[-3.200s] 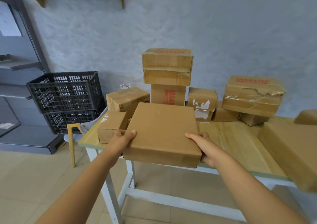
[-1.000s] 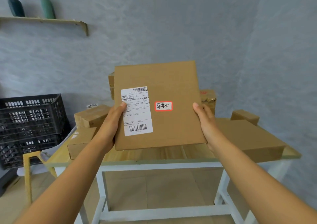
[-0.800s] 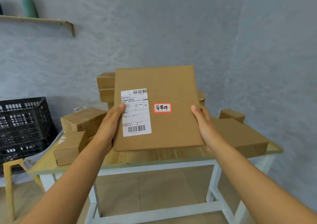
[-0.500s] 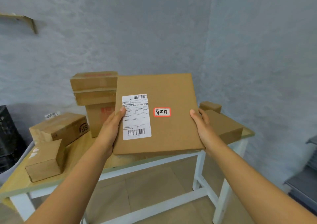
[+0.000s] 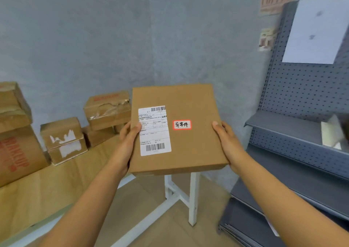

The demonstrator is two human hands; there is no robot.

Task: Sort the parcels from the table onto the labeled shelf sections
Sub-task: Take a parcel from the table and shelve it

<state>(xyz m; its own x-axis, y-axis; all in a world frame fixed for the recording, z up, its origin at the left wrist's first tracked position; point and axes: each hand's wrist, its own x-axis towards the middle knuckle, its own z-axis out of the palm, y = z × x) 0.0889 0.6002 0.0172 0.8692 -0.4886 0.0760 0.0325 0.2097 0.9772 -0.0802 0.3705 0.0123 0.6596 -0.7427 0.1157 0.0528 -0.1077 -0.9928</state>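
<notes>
- Head view: a flat brown cardboard parcel (image 5: 188,142) is held up in front of the camera, clear of the table (image 5: 43,190), its broad face turned toward the viewer.
- Left hand (image 5: 126,142): clamped on the parcel's left edge, thumb pressed onto the front face over the edge of the shipping label (image 5: 154,130), remaining fingers curled behind the cardboard.
- Right hand (image 5: 226,142): clamped on the parcel's right edge, thumb lying on the front face, fingers hidden behind it.
- Shipping label: white, printed, with 2 barcodes, 1 at the top and 1 at the bottom; it sits on the left half of the face.
- Red-bordered sticker (image 5: 182,124): small, with handwritten characters, placed just right of the shipping label, near the middle of the face.
- Table: wooden top on white legs, to the left and behind the parcel; several other cardboard boxes (image 5: 64,140) rest on it, some stacked, some with torn tape or red print.
- Grey metal shelf unit (image 5: 294,123): stands to the right, with a perforated back panel and several tiers; a white sheet (image 5: 317,31) is fixed to the upper panel, its writing too blurred to read.
- White object (image 5: 332,131): rests on the middle tier at the right edge; blurred.
</notes>
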